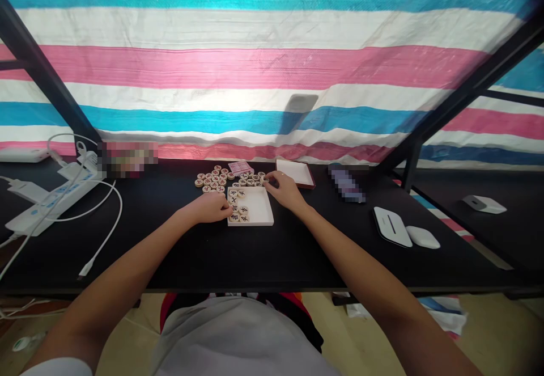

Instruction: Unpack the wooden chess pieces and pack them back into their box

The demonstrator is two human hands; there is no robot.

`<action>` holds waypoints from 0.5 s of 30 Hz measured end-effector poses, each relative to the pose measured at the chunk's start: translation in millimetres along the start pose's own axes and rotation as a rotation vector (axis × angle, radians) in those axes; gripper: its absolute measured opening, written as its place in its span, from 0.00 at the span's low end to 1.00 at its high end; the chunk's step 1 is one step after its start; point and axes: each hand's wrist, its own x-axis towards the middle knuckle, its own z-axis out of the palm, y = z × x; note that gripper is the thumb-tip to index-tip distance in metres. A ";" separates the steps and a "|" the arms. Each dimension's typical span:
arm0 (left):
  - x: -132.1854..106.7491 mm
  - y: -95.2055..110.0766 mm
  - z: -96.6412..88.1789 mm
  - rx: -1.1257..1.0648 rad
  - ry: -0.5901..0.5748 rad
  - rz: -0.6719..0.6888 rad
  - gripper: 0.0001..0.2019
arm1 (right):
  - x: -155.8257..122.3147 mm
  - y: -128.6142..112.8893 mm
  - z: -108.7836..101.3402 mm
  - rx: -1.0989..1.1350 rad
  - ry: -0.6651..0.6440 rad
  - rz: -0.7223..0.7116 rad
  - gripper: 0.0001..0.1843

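A shallow white box (260, 208) lies on the black table, with several round Chinese chess pieces (234, 200) with black characters along its left side. My left hand (208, 208) is closed at the box's left wall, its fingertips beside the pieces; what they hold, if anything, is hidden. Beyond the box's far right corner, my right hand (284, 190) pinches a chess piece (266, 180) at the edge of a group of black-marked pieces (250, 180). Left of that group is a cluster of red-marked pieces (215, 180).
A box lid (297, 173) lies behind my right hand, and a pink printed card (241, 168) behind the pieces. Rightward are a phone (346, 183), a white flat device (391, 227) and a white mouse-like object (423, 237). A power strip (51, 203) with cables occupies the left.
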 end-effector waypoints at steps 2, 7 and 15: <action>-0.2 0.1 -0.2 -0.004 -0.003 -0.004 0.21 | 0.3 1.5 1.1 -0.027 -0.010 0.023 0.07; -0.7 -1.1 0.4 -0.012 -0.005 0.009 0.21 | -0.1 6.6 2.7 -0.057 -0.065 0.076 0.07; -0.9 -1.9 0.4 -0.006 -0.006 0.009 0.19 | -0.3 9.9 2.0 -0.026 -0.156 0.065 0.04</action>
